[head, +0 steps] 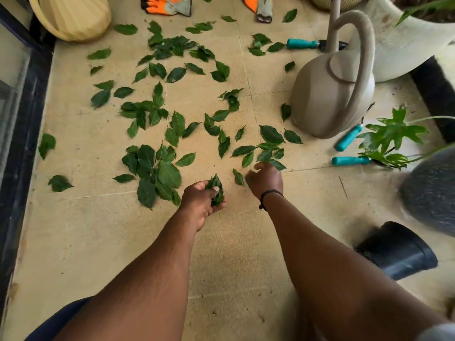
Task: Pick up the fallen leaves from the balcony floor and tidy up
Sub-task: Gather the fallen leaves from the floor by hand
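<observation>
Several green fallen leaves (pixel 157 168) lie scattered over the beige tiled balcony floor (pixel 98 230), thickest in the middle and far part. My left hand (pixel 200 201) grips a small bunch of leaves (pixel 216 190) just above the floor. My right hand (pixel 264 179), with a black band at the wrist, reaches palm down to the floor; its fingers are curled over leaves near a single leaf (pixel 238 177). Whether it holds one I cannot tell.
A beige watering can (pixel 332 94) stands at the right, with teal-handled shears (pixel 349 160) and a small plant (pixel 391 136) beside it. A black pot (pixel 398 249) lies on its side near my right arm. Orange gloves (pixel 165 6) and a yellow can (pixel 71 16) lie at the far edge.
</observation>
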